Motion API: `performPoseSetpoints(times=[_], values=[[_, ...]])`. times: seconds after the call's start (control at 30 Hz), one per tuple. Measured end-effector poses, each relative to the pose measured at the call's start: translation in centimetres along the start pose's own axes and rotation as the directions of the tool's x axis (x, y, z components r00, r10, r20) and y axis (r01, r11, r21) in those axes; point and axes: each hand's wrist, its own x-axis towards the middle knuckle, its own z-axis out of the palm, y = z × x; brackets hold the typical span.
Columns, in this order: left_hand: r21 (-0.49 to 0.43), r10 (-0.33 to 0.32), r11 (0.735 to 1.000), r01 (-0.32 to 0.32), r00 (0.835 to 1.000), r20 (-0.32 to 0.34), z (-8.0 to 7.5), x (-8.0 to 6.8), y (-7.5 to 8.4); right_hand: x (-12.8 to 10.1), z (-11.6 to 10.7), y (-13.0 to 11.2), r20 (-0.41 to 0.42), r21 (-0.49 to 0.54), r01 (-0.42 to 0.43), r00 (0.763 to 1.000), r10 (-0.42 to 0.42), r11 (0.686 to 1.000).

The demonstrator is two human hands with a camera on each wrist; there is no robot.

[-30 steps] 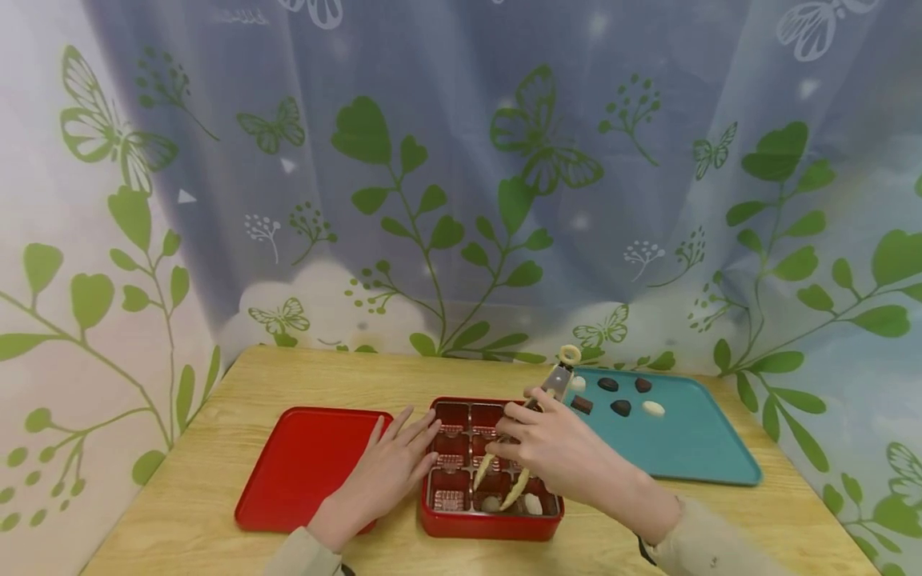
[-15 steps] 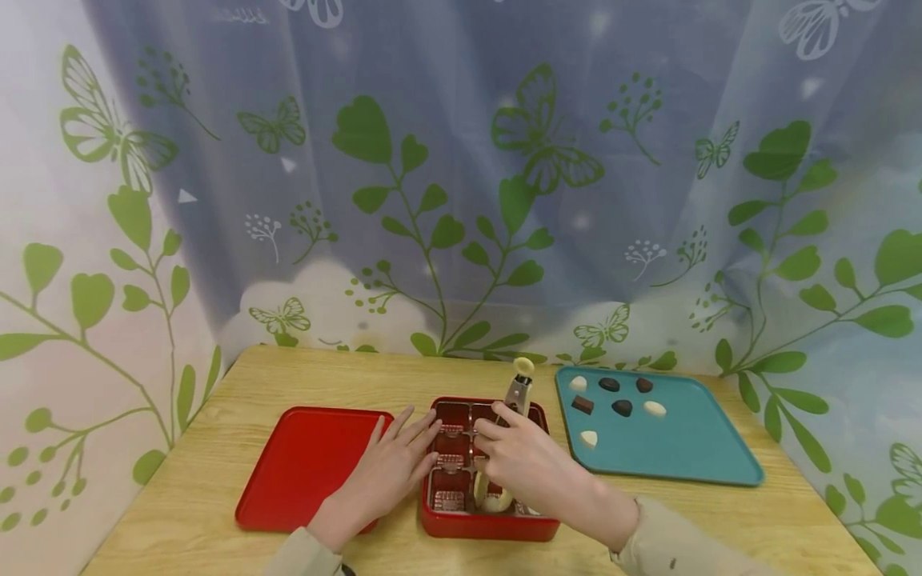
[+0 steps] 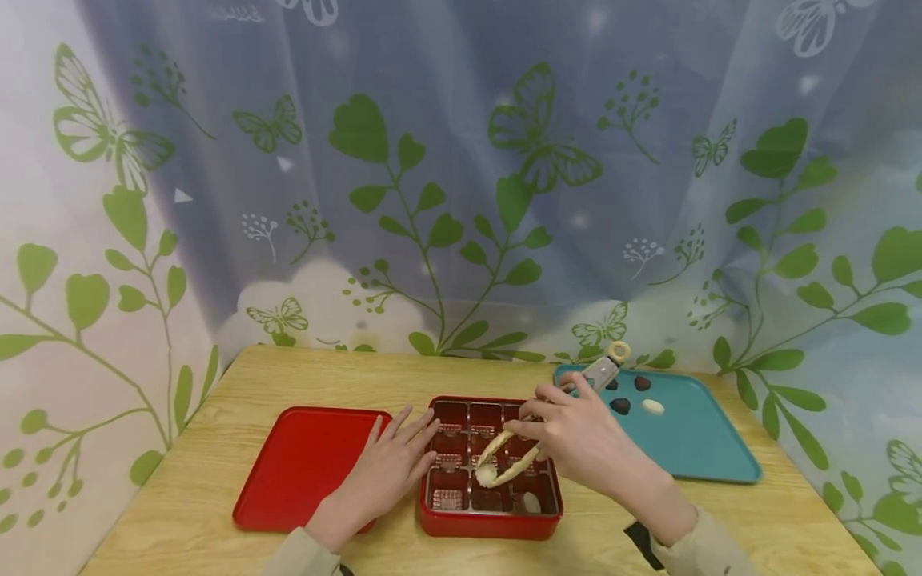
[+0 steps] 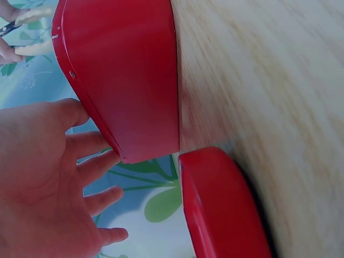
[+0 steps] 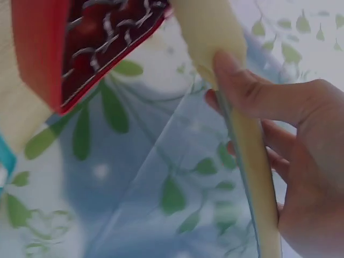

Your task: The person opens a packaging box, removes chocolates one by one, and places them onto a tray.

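Table point(image 3: 288, 376) carrying teal tray point(image 3: 699, 456) with loose chocolates point(image 3: 620, 406). Red lid point(image 3: 302, 468) beside compartmented red box point(image 3: 490, 524), one white piece point(image 3: 531, 502) inside. Left hand point(image 3: 392, 468) flat, fingers straight, steadying box. Right hand point(image 3: 587, 440) gripping tongs point(image 3: 515, 460), white chocolate point(image 3: 487, 477) pinched over box.

Red lid point(image 3: 302, 468) on wooden table point(image 3: 216, 512), teal tray point(image 3: 691, 448), leaf-print curtain point(image 3: 461, 176)

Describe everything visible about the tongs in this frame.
The tongs have cream-coloured, spoon-like tips on grey metal arms that end in a pale ring at the far end. The right hand grips them mid-length, tips slanting down-left over the red box. A pale chocolate sits between the nearly closed tips, above a middle compartment.
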Motion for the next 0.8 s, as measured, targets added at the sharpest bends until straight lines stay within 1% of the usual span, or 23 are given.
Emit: performPoseSetpoints(times=[0.07,0.13,0.23,0.4,0.53,0.67,0.8], values=[[0.0,-0.001,1.0,0.001,1.0,0.003,-0.1,0.0,0.0,-0.8,0.6,0.9,-0.06,0.055,-0.041,0.997,0.044,0.998],[0.0,-0.004,1.0,0.004,1.0,0.008,-0.2,0.0,0.1,-1.6,1.3,1.6,-0.113,0.096,-0.079,0.99,0.09,0.992],[-0.006,-0.007,1.0,0.007,1.0,0.013,-0.2,0.0,0.1,-2.8,2.2,2.6,-0.151,0.141,-0.139,0.976,0.16,0.98],[-0.012,-0.007,1.0,0.007,1.0,0.011,-0.1,0.0,0.1,-4.9,3.0,4.2,-0.15,0.163,-0.254,0.948,0.279,0.953],[-0.005,-0.001,1.0,0.001,1.0,-0.001,0.0,0.0,0.0,-6.6,3.3,5.5,-0.166,0.158,-0.325,0.922,0.35,0.932],[0.001,-0.001,1.0,0.001,1.0,-0.006,0.0,0.1,0.1,-8.4,3.4,6.7,-0.19,0.164,-0.388,0.89,0.415,0.907],[-0.005,-0.004,1.0,0.004,1.0,0.0,0.0,0.0,0.2,-10.2,3.7,7.7,-0.183,0.182,-0.454,0.856,0.484,0.872]])
